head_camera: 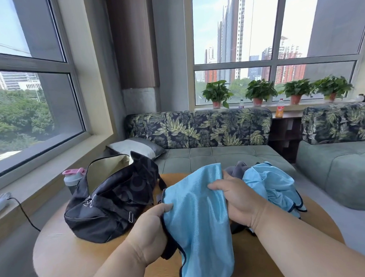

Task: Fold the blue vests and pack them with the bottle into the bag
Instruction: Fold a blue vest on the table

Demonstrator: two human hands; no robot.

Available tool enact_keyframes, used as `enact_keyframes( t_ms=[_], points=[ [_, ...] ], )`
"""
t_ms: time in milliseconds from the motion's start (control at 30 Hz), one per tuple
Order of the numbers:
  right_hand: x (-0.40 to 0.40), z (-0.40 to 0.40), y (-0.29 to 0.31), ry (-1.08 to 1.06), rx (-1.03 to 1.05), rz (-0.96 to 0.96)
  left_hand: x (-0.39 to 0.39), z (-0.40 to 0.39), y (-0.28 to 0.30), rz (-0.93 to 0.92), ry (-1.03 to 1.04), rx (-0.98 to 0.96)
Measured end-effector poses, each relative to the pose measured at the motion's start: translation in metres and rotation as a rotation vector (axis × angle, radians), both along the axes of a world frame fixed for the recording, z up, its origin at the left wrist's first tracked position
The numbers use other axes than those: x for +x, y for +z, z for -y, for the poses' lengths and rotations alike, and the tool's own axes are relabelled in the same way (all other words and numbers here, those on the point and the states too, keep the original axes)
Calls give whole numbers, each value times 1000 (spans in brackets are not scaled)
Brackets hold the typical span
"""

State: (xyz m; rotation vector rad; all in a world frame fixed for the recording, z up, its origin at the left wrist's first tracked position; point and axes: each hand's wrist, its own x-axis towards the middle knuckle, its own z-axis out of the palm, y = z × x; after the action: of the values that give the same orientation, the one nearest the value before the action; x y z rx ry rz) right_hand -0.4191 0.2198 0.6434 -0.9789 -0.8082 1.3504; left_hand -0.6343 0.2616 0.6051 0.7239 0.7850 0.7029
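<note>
Daylight from two big windows falls on a round wooden table (63,254) set against a leaf-print sofa (198,129), and the folding happens just above that tabletop. Both hands hold one blue vest (197,211) up off the wood: the left hand (148,232) pinches its dark-trimmed left edge between thumb and curled fingers, and the right hand (240,200) grips the opposite side, fingers wrapped over the cloth. A second blue vest (271,182) lies crumpled just beyond the right hand beside some grey fabric (237,169). The black bag (109,202) sits unzipped at the left of the table, and the bottle (73,178) with its pink lid stands just behind it. The fabric looks slick, so a neat fold probably calls for matching the trimmed edges first, keeping the cloth taut between both grips, then laying it flat on the table to crease it before doubling it small enough for the bag's opening.
</note>
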Motion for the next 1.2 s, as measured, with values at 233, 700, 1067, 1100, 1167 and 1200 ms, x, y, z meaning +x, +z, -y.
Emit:
enact_keyframes(
  t_ms=[233,700,1067,1100,1167,1200],
  points=[
    [12,12,-12,34,-61,167,-6,-7,10,-268,316,295],
    [35,22,-8,-245,37,354,-9,-20,20,-235,221,509],
    [63,1,27,8,-31,812,-22,-65,54,-884,-22,1044],
    [65,-3,30,28,-42,891,-20,-68,58,-962,-49,1102],
    [68,-13,35,48,-56,1062,-17,-78,62,-1136,-73,1243],
    [69,-18,39,66,-59,1144,-16,-85,63,-1201,-73,1307]
  ],
)
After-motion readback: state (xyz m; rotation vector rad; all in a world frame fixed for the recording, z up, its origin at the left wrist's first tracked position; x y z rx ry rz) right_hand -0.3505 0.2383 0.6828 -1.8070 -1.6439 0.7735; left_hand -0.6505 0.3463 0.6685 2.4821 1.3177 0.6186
